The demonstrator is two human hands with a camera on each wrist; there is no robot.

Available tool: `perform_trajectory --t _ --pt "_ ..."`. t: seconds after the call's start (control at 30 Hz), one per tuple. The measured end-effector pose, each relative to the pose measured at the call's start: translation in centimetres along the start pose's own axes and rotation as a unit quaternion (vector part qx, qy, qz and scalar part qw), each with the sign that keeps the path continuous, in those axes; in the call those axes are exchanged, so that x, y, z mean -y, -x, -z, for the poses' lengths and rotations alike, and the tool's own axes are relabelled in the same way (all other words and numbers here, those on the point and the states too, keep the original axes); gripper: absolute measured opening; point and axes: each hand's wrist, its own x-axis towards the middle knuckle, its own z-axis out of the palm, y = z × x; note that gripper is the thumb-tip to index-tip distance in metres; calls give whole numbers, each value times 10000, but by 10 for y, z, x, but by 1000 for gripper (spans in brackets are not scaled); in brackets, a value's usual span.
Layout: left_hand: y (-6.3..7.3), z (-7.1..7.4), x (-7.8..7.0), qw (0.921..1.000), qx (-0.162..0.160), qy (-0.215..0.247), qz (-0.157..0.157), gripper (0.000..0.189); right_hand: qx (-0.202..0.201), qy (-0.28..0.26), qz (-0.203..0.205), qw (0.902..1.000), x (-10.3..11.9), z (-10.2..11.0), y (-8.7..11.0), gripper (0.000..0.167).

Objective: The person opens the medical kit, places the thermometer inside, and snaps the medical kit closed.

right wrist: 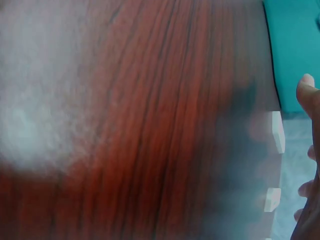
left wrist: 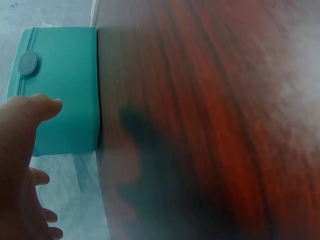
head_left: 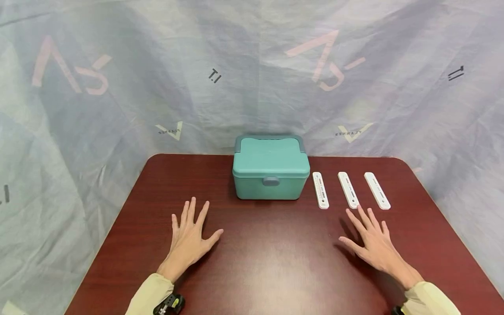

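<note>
A teal lidded box (head_left: 271,166) with a grey-blue handle and front latch stands shut at the back middle of the table. To its right lie three flat white strips (head_left: 320,190) with small printed marks and slots, side by side. My left hand (head_left: 188,240), fingers spread and holding nothing, is over the table left of and nearer than the box. My right hand (head_left: 374,245) is spread likewise, its fingertips just in front of the middle strip (head_left: 348,189). In the left wrist view the thumb overlaps the box (left wrist: 67,90).
The dark red wooden table (head_left: 267,262) has rounded back corners. A pale printed cloth (head_left: 252,65) hangs behind it and along both sides. Both forearms wear pale yellow sleeves, with a black strap device (head_left: 169,303) at the left wrist.
</note>
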Motion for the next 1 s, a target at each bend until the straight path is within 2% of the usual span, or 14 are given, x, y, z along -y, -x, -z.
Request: perform_trajectory --t 0.23,0.67,1.0 --pt "1 4 2 10000 -4 30 54 88 46 -49 -53 10000 0 0 0 85" --pt "5 3 6 9999 -86 40 35 88 -149 -25 -5 9999 1 9 3 83" --pt "4 4 6 9996 -208 176 46 87 -220 -249 -124 9994 2 11 8 82"
